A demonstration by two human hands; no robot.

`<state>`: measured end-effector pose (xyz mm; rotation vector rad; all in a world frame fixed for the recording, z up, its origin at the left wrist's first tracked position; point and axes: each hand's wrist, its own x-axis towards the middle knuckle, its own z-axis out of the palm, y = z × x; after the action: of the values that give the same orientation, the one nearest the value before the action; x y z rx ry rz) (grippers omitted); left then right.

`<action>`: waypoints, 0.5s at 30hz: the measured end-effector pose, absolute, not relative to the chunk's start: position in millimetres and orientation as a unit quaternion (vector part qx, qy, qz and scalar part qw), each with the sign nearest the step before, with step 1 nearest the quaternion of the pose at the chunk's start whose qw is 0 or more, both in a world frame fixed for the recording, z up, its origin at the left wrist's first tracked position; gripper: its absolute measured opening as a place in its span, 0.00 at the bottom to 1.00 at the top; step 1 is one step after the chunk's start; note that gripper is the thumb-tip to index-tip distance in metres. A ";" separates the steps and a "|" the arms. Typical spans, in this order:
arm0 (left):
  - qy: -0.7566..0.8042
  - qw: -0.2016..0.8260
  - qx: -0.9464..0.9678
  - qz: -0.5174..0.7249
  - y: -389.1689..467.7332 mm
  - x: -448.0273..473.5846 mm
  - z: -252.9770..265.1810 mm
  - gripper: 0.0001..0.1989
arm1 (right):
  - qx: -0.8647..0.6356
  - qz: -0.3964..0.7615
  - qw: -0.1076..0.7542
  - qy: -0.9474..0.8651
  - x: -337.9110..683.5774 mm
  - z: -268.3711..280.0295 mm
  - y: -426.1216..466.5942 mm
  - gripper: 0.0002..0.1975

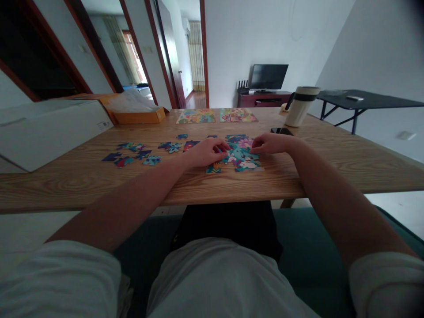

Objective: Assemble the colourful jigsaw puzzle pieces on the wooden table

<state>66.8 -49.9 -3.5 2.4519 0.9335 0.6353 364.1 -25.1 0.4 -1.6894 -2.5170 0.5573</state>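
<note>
A partly assembled jigsaw puzzle [243,154] with teal, purple and white animal pictures lies near the table's front edge. At its left side, my left hand [210,151] has thumb and fingers closed around a small puzzle piece, mostly covered by the fingertips. My right hand [270,143] rests at the puzzle's right edge, its curled fingertips pressing together on that edge. Just below my left hand is a teal piece with an orange plant [213,168]. Further left, several loose puzzle pieces [132,152] are spread over the wood, and a red-and-blue piece [191,145] lies partly behind my left wrist.
Two picture sheets [196,116] lie at the back of the wooden table [159,185]. A white box [56,128] and an orange box [139,117] with plastic stand left. A phone [281,131] and a cream tumbler [302,107] are to the right.
</note>
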 end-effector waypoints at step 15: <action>0.333 0.220 0.889 0.225 -50.3 66.9 -1.5 0.12 | -0.535 0.187 0.039 -0.823 360.0 2.2 -29.3 0.23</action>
<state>66.9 -50.3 -1.5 2.4593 0.9208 0.6223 360.0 -29.3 2.2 -1.6397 -2.5230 0.5746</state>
